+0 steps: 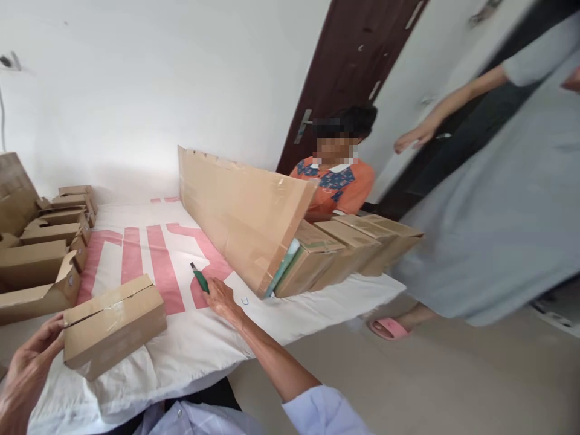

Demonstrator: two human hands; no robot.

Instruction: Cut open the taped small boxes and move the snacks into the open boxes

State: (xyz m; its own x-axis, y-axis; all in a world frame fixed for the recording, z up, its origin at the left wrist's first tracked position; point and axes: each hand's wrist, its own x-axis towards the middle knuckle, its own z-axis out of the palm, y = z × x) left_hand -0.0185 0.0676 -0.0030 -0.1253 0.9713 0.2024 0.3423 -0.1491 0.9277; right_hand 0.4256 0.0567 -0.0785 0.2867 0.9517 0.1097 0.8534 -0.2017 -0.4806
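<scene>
Head view: left hand [34, 362] holds taped carton [118, 323] by one end, right hand [223, 299] grips green tool [200, 280] (tip forward); best keep carton steady, tip away.

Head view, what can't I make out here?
In the head view:
Inside of the taped brown cardboard box: hidden by its top flaps.
Rear of the slim green-and-black tool: covered by the right hand.
Hands of seated orange-shirted person: behind brown cardboard sheet and brown cartons.
Head of grey-clothed standing person: cut off by the picture edge.
</scene>
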